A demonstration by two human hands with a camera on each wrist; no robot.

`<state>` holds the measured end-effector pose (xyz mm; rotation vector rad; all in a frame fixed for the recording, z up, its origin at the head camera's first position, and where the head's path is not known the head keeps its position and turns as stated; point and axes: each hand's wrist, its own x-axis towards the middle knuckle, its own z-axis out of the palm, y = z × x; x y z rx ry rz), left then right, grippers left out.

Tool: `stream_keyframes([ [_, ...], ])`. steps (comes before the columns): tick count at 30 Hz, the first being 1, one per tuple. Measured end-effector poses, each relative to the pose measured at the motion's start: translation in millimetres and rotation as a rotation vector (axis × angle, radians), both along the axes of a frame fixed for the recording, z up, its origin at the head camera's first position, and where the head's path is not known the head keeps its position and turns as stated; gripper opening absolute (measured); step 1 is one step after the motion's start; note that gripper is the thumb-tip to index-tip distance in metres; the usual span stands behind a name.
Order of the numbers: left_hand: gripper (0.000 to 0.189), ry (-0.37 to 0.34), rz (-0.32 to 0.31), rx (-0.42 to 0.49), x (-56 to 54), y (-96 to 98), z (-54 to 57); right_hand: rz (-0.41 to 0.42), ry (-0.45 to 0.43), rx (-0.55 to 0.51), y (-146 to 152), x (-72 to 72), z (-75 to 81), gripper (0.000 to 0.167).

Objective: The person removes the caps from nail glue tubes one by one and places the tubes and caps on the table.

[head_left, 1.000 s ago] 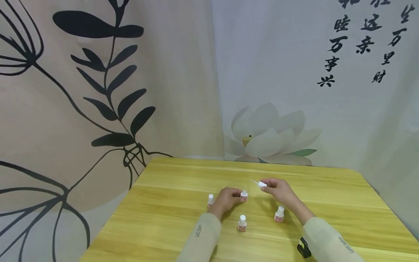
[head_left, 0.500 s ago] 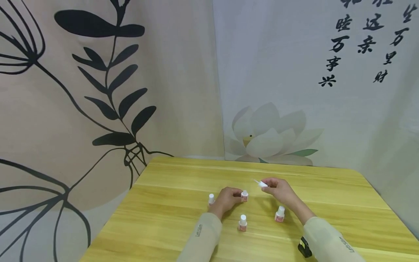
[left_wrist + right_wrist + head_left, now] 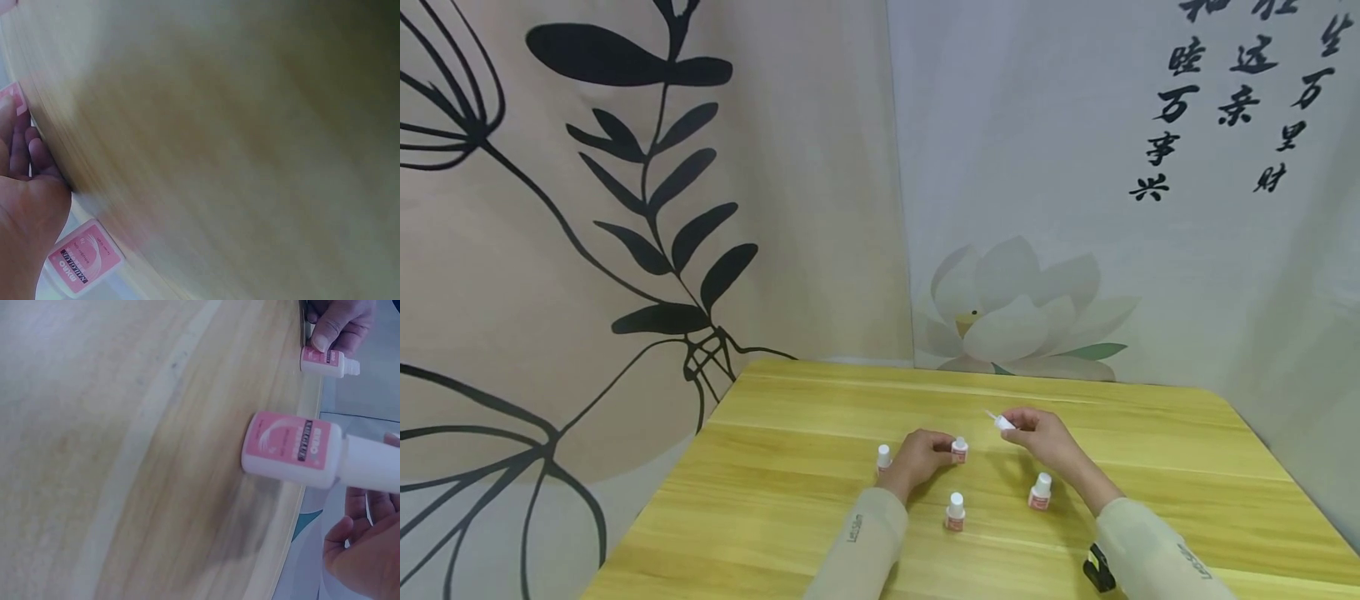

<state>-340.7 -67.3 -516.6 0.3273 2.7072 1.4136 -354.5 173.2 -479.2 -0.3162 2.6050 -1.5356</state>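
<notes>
On the table my left hand point(image 3: 919, 457) holds a small uncapped nail glue bottle point(image 3: 959, 451) upright, its white neck bare. The right wrist view shows the thumb pressed to the pink label of this bottle point(image 3: 322, 360). To its right and a little higher, my right hand point(image 3: 1037, 433) pinches a white brush cap point(image 3: 1003, 423), its thin brush pointing up and left. A capped nail glue bottle point(image 3: 1040, 492) stands below the right hand, looming large in the right wrist view. Another capped bottle point(image 3: 883, 457) is partly hidden behind the left wrist.
A third capped bottle point(image 3: 955, 512) stands nearer the front, between the two forearms. By the right sleeve lies a black curved object point(image 3: 1098, 568). The wooden table point(image 3: 820, 400) ends at a printed curtain point(image 3: 820, 208) behind it.
The brush cap in my right hand has shifted slightly right, its brush now pointing more steeply up. My left hand and the bottles stay in place.
</notes>
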Motion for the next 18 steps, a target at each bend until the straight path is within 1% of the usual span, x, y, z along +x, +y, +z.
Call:
stream_keyframes([
  [5,0.019,0.011,-0.004,0.001,-0.5,-0.6,-1.5,0.008,-0.003,-0.011,-1.1,0.9,0.3,0.032],
  [10,0.018,-0.001,-0.001,0.001,-1.2,-0.5,-2.4,0.005,0.000,-0.004,-1.5,2.4,1.4,0.035],
  [18,0.019,-0.007,0.005,-0.009,-2.0,-0.8,-2.9,-0.013,-0.003,-0.005,-3.0,2.4,1.3,0.030],
])
